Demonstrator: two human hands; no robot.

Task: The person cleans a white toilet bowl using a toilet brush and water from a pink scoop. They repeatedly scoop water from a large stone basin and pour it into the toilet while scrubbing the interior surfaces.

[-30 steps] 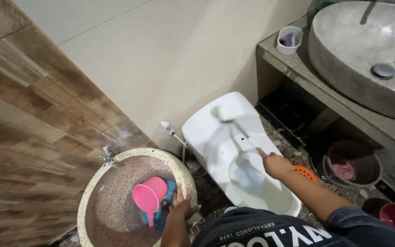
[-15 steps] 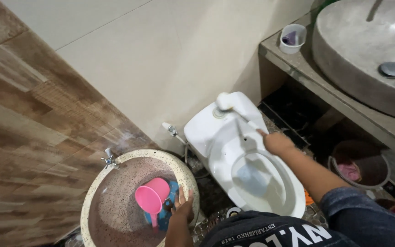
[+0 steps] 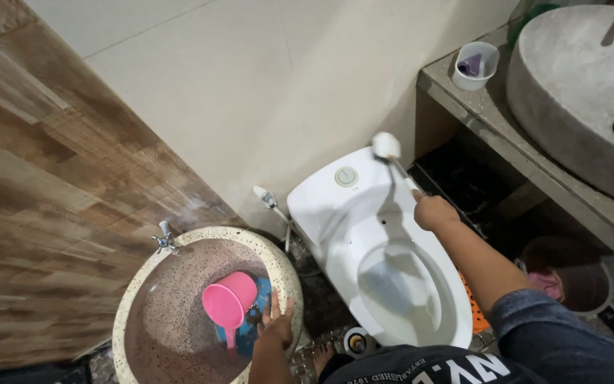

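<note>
Bathroom, right hand (image 3: 433, 211) grip closed on toilet brush (image 3: 392, 155), shaft slanting up-left, head over toilet tank (image 3: 335, 188)

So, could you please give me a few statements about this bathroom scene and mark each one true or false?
1. The right hand grips a white brush over the toilet tank. True.
2. The left hand rests on the sink counter. False: it rests on the rim of the speckled round basin.
3. A pink scoop lies in that basin. True.
4. The toilet bowl is covered by a closed lid. False: the bowl is open.
5. A white cup stands on the counter beside the stone sink. True.
</note>
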